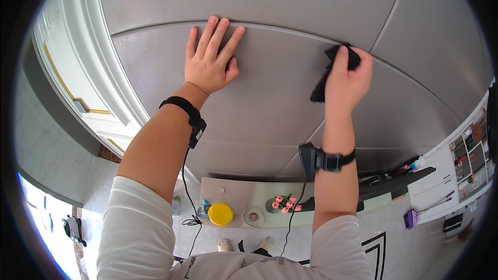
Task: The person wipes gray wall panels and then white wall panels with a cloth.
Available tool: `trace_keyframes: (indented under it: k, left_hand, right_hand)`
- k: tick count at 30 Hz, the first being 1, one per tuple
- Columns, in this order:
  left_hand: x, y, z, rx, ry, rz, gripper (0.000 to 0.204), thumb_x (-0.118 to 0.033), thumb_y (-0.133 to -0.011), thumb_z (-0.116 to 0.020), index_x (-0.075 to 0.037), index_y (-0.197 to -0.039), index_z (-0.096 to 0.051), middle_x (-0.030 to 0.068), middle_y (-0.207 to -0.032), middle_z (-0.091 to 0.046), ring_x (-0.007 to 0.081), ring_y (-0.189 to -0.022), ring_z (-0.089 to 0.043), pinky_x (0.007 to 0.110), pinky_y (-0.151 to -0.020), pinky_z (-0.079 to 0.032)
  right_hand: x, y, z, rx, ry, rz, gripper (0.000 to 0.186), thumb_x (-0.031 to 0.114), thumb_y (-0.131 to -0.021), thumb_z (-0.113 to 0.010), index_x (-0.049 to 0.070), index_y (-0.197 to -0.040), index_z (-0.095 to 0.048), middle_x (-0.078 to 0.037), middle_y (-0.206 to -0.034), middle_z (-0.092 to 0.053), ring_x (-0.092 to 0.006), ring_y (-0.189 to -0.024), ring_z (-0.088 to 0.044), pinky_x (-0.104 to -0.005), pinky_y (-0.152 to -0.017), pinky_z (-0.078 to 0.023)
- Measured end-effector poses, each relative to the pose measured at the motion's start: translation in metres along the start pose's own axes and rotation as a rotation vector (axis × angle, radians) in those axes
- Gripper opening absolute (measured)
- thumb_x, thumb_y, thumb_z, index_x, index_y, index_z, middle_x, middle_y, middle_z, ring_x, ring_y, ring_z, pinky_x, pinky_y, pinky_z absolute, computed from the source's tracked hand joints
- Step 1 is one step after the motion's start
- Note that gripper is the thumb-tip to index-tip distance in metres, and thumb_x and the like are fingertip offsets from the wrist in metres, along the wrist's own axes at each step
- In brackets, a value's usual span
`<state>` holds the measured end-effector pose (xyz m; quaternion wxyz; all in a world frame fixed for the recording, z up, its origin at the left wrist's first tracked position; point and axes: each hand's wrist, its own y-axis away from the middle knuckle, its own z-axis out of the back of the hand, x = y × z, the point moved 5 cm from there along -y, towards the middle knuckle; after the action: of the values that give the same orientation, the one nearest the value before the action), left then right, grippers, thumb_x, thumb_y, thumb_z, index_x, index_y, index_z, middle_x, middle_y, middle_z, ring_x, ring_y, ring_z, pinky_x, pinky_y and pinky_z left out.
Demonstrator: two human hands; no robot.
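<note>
My left hand (pixel 210 65) lies against a grey wall panel (pixel 270 93), its fingers spread just under a curved seam and nothing held in it. Farther right, my right hand (pixel 350 80) grips a black cloth (pixel 324 80) between thumb and fingers, at about the height of the same seam. Part of the cloth hangs down to the left of the hand, touching or very near the panel. Black straps with small devices and cables circle both my wrists.
Below stands a low cabinet (pixel 233 186) with a yellow round lid (pixel 220 214), a small round dish (pixel 253 217) and pink flowers (pixel 285 205). A long black television-like object (pixel 384 184) rests to the right. White molding (pixel 109 46) borders the panel at left. A purple dustpan (pixel 411 219) stands right.
</note>
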<state>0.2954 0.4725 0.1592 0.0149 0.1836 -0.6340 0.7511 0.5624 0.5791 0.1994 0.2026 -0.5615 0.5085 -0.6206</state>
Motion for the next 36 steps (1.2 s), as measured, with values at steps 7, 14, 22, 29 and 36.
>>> trace_keyframes:
  k: [7,14,22,29,36]
  left_hand:
    - [-0.002,-0.002,0.001,-0.004,0.01,-0.007,0.071,-0.024,-0.078,-0.06,-0.023,-0.148,-0.058,0.0094,-0.158,-0.046,0.0294,-0.15,-0.04,0.055,-0.122,-0.024]
    - [-0.001,0.003,0.0,0.004,-0.008,-0.012,0.069,-0.025,-0.079,-0.06,-0.022,-0.148,-0.058,0.0099,-0.159,-0.045,0.0298,-0.151,-0.038,0.055,-0.123,-0.023]
    - [-0.003,-0.007,-0.001,0.012,0.021,-0.004,0.069,-0.027,-0.081,-0.059,-0.027,-0.15,-0.056,0.0073,-0.16,-0.044,0.0261,-0.15,-0.039,0.054,-0.124,-0.021]
    - [-0.022,-0.01,0.026,0.143,0.226,0.108,0.073,-0.016,-0.076,-0.066,-0.017,-0.148,-0.054,0.0116,-0.158,-0.042,0.0323,-0.152,-0.033,0.057,-0.122,-0.022]
    - [-0.222,0.087,0.141,1.185,1.494,0.069,0.056,-0.033,-0.101,-0.064,-0.011,-0.15,-0.048,0.0155,-0.145,-0.053,0.0307,-0.137,-0.049,0.045,-0.12,-0.033]
  right_hand:
    - [0.017,0.103,-0.056,0.436,0.119,0.416,0.016,0.014,-0.088,-0.073,0.008,-0.094,-0.059,-0.011,-0.092,-0.06,-0.0319,-0.075,-0.065,-0.0438,-0.061,-0.052]
    - [-0.015,0.224,0.017,0.798,-0.239,-0.115,0.02,0.011,-0.089,-0.075,0.005,-0.101,-0.061,-0.014,-0.094,-0.06,-0.0359,-0.087,-0.064,-0.0404,-0.075,-0.051]
    - [-0.022,0.281,0.151,0.93,-0.471,-0.744,0.044,-0.002,-0.082,-0.081,0.008,-0.117,-0.057,-0.01,-0.123,-0.057,-0.0203,-0.118,-0.057,-0.0344,-0.103,-0.045]
    - [-0.005,0.268,0.254,0.871,-0.289,-0.653,0.043,0.001,-0.069,-0.087,0.01,-0.106,-0.067,-0.013,-0.13,-0.059,-0.0319,-0.121,-0.056,-0.042,-0.108,-0.041]
    - [0.003,0.273,0.28,0.947,-0.432,-0.711,0.036,0.008,-0.07,-0.091,0.011,-0.101,-0.073,-0.01,-0.132,-0.058,-0.0289,-0.128,-0.053,-0.0442,-0.116,-0.031]
